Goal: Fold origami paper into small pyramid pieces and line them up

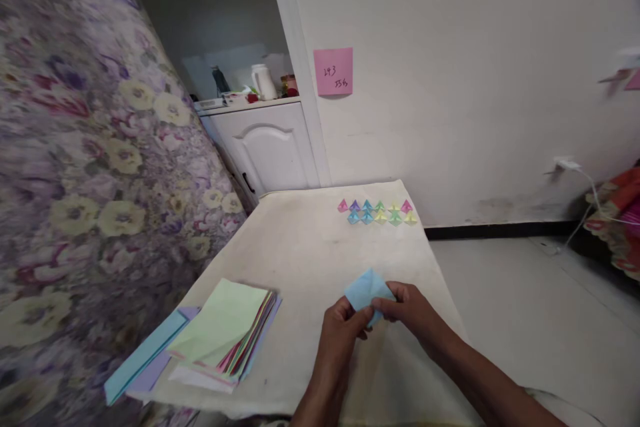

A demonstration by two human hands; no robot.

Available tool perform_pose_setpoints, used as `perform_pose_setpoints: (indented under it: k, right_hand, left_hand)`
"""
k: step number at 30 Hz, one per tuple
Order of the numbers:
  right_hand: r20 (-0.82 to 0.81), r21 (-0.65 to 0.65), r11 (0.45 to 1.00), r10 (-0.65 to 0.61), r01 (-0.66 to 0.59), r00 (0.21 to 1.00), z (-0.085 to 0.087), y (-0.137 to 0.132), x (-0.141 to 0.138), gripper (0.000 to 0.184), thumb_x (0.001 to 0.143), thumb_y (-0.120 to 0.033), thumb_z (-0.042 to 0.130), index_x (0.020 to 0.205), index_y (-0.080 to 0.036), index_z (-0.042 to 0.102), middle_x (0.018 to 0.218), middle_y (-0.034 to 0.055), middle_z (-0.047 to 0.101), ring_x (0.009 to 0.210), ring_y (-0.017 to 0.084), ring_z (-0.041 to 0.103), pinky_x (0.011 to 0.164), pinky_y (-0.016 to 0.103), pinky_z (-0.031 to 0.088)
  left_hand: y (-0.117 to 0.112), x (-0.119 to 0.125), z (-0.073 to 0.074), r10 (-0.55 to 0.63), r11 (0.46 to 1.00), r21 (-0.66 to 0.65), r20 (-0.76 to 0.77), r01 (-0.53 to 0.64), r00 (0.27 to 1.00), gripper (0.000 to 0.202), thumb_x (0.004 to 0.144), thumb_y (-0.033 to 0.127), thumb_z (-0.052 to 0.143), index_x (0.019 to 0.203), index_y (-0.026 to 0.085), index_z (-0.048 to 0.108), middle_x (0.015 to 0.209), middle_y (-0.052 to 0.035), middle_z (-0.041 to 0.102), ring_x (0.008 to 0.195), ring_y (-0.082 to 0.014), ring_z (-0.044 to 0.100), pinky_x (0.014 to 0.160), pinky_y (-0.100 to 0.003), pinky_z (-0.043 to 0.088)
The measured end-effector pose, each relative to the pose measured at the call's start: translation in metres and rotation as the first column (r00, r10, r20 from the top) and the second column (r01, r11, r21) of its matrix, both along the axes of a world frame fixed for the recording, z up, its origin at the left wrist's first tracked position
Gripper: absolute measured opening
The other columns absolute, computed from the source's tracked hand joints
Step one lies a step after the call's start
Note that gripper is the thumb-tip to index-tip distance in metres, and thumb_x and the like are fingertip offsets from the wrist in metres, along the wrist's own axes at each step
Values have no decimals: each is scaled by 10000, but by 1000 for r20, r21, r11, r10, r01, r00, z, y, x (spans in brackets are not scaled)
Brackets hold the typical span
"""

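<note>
Paper [369, 288], pale blue and folded, is pinched between a person's left hand [340, 328] and right hand [409, 303] over the near part of a cloth-covered tabletop [295, 247]. The fingers [341, 307] of both hands are closed on it, left at its lower-left edge, right at its right-hand corner, with the thumbs [387, 307] almost meeting on the near face. Most of it extends just beyond them, away from the body; it appears roughly square, with no clear long axis, and neither hand is nearer. Well beyond it, small folded-paper shapes [380, 218] sit in two rows; to the left lies a stack of coloured paper [249, 340], a light-green sheet [223, 317] uppermost.
</note>
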State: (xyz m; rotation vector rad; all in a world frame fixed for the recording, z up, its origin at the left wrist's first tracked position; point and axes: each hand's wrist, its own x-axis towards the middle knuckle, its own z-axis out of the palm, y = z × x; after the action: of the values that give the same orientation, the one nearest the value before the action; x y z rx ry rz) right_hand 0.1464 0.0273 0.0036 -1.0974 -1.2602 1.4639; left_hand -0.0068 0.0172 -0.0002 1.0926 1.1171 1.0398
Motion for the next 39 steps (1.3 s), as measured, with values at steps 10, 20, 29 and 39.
perform_pose_setpoints:
  k: [10, 20, 29, 39]
  right_hand:
    - [91, 64, 998, -19, 13, 996, 0, -1, -4, 155, 672, -273, 631, 625, -150, 549, 553, -35, 475, 524, 101, 409, 507, 222, 318]
    - [215, 121, 988, -125, 101, 969, -8, 0, -3, 227, 659, -274, 656, 582, -176, 466, 520, -49, 439, 501, 93, 391, 468, 212, 301]
    - [139, 35, 995, -95, 91, 986, -2, -1, 0, 192, 715, -305, 603, 605, -160, 541, 526, -13, 565, 460, 113, 521, 456, 218, 391]
    - [305, 183, 973, -189, 137, 933, 6, -4, 2, 119, 712, -290, 611, 731, -175, 588, 656, 7, 631, 615, 152, 588, 571, 251, 455]
  left_hand:
    - [-4, 9, 1, 94, 995, -68, 275, -78, 957, 231, 702, 283, 678, 871, 126, 659, 694, -30, 626, 588, -115, 509, 581, -227, 399]
    - [-5, 14, 0, 152, 988, -79, 266, -135, 952, 214, 701, 293, 679, 826, 120, 665, 644, -7, 586, 551, -93, 464, 537, -206, 363]
    - [-6, 12, 1, 245, 969, -76, 266, -233, 932, 213, 687, 302, 684, 788, 117, 653, 612, -4, 588, 569, -123, 511, 564, -236, 408]
    - [-3, 13, 5, 285, 958, -104, 237, -267, 929, 253, 681, 301, 685, 853, 116, 676, 685, -30, 653, 588, -119, 531, 570, -223, 433]
